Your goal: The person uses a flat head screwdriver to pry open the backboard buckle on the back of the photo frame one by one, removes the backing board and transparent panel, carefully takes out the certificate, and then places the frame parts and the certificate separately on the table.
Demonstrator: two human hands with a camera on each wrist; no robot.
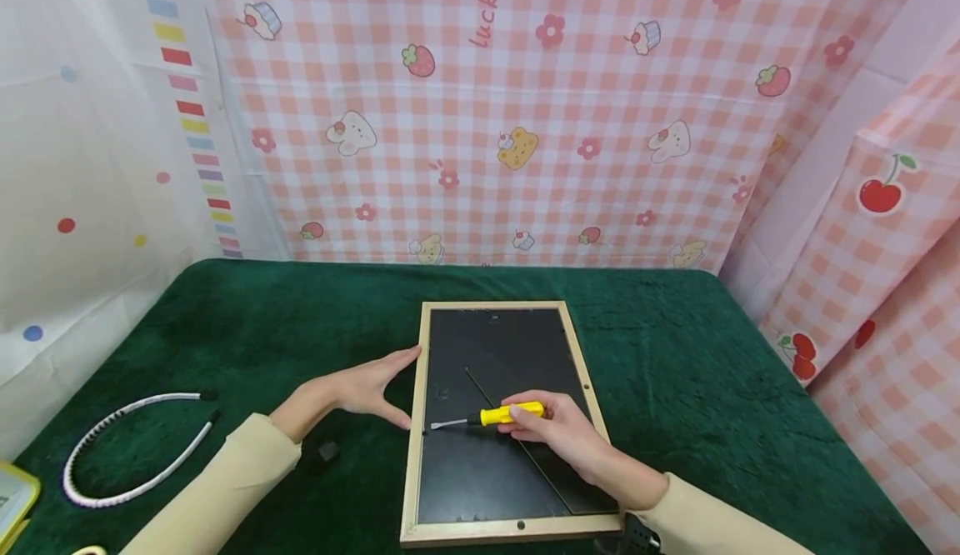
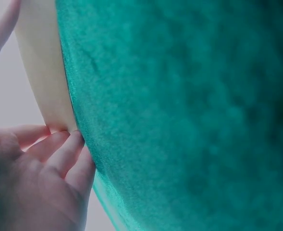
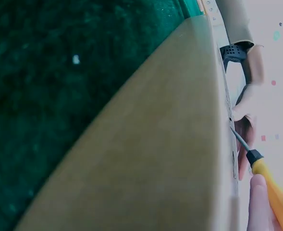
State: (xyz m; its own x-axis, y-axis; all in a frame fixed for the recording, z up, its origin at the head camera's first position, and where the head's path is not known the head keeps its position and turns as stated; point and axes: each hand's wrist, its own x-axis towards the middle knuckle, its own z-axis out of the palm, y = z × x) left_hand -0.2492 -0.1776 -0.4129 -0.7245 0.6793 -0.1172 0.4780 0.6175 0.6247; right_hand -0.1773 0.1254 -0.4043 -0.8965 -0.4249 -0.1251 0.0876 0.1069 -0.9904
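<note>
A picture frame with a pale wooden rim [image 1: 414, 472] lies on the green cloth, its black backing [image 1: 472, 480] facing up. My right hand [image 1: 555, 434] grips the yellow handle of a screwdriver [image 1: 517, 412] above the backing. Its metal blade points left, with the tip close to a small dark fastener at the rim's inner left edge. My left hand [image 1: 363, 388] spreads thumb and fingers against the outer left side of the frame. In the left wrist view, the fingertips [image 2: 74, 149] touch the frame's side. A thin strip [image 1: 547, 482] runs diagonally across the backing, partly hidden by my right hand.
On the left lies a white U-shaped headband [image 1: 105, 502] with dark stripes. A small dark piece [image 1: 327, 452] sits on the green cloth [image 1: 675, 355] beside my left forearm. Something yellow-edged [image 1: 33, 488] shows at the left border. Patterned curtains [image 1: 480, 197] enclose the table's back and sides.
</note>
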